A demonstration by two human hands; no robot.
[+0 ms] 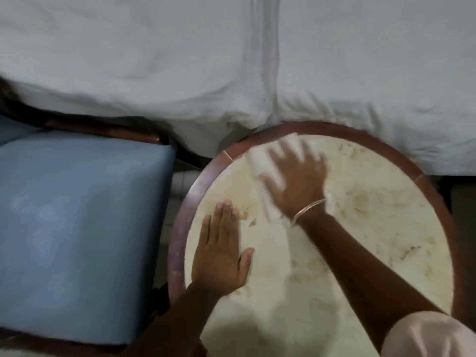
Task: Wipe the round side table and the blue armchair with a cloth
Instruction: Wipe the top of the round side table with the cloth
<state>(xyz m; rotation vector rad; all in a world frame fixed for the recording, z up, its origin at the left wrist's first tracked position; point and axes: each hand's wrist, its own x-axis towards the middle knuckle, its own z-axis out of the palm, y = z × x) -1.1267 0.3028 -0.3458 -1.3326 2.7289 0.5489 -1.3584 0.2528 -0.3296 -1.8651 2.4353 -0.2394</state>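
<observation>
Right hand: right hand (296, 179) pressed flat on the white cloth (260, 163), fingers splayed rather than a closed grip, blurred, so likely mid-swipe toward 12 o'clock.
Left hand: left hand (221, 251) lies open and flat at 9 o'clock on the surface, probably steadying it.
Round side table (180, 215): stained pale top, beside the bed (180, 60).
Blue armchair (77, 228): just left, looks unwiped.

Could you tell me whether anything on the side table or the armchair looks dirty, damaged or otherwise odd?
Nothing looks broken or spilled. The round side table shows brownish blotches on its pale top, though whether stains or stone pattern is unclear. The blue armchair seat bears faint whitish smudges, probably dust.
</observation>
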